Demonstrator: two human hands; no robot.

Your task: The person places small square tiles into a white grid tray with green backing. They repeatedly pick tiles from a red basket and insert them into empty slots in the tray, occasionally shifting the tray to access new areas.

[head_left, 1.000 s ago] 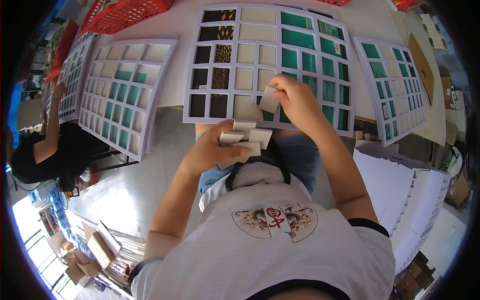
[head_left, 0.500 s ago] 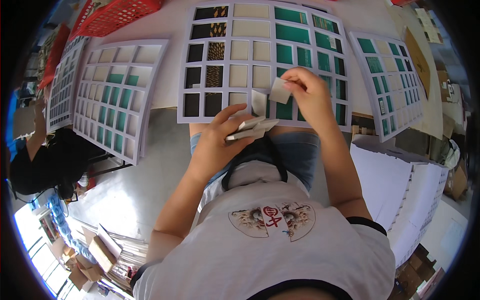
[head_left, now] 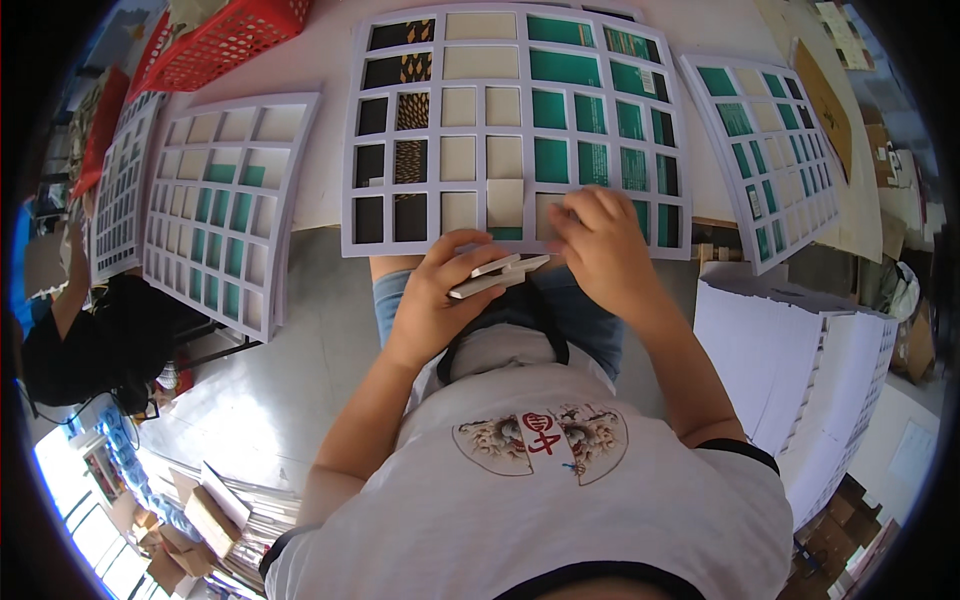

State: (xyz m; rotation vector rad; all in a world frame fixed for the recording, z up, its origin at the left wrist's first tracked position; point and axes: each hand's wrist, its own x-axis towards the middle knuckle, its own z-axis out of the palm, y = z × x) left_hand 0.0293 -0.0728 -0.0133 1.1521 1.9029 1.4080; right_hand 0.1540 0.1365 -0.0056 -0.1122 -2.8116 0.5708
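Note:
A pale lilac grid frame lies on the table before me, its cells showing black, green or pale backing. My left hand is closed around a small stack of thick off-white cards just off the frame's near edge. My right hand is over the frame's nearest row, fingers bent and bunched at the right side of a pale card in a cell there; the fingertips are slightly blurred. Left of that, another pale card rests across a divider, with green showing below it.
Similar grid frames stand at left and right. A red plastic basket sits at the far left of the table. White boards are at my right. Another person's arm shows at the far left.
My right hand has moved down and nearer, bringing its card into the nearest row. The card left of it, raised before, now lies flatter. My view has shifted slightly.

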